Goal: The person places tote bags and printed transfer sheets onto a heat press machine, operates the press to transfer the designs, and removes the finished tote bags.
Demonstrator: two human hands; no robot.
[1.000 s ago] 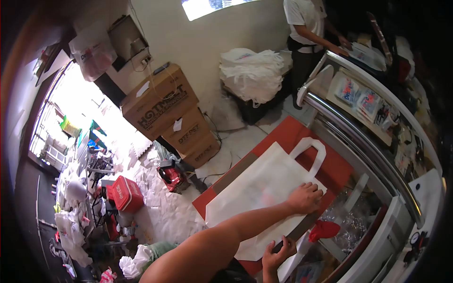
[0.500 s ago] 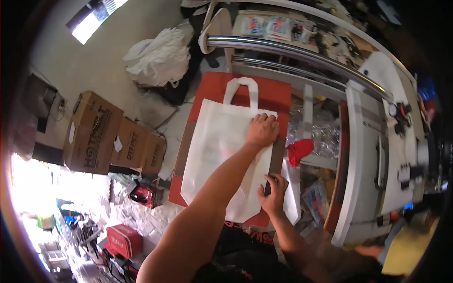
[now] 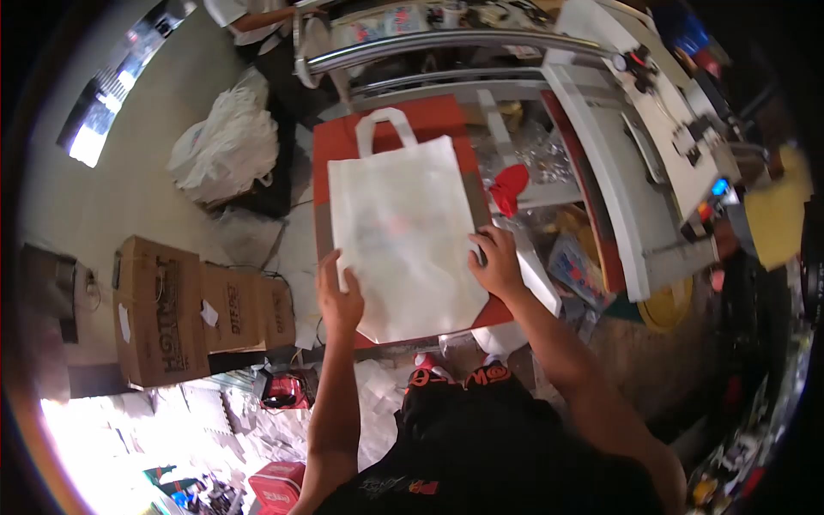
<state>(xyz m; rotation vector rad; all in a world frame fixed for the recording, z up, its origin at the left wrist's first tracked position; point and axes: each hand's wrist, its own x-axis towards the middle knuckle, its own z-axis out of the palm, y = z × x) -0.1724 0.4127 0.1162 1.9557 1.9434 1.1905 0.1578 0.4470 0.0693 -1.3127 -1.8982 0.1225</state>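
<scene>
A white tote bag lies flat on a red board, its handle loop toward the far edge. A faint coloured patch shows in the middle of the bag. At the bag's lower left edge is my left hand, open, thumb apart from the fingers. My right hand touches the right edge, its fingers spread and slightly bent, with a dark gap between thumb and forefinger. Neither hand visibly holds anything.
A red cloth hangs right of the board, beside a white-framed machine. Metal rollers cross the far side. Cardboard boxes and a heap of white bags stand left. Another person's arm shows at the top.
My left hand has moved from the bag's upper right to its lower left edge. My right hand stays at the right edge. The camera view has shifted, and another person appears at the top.
</scene>
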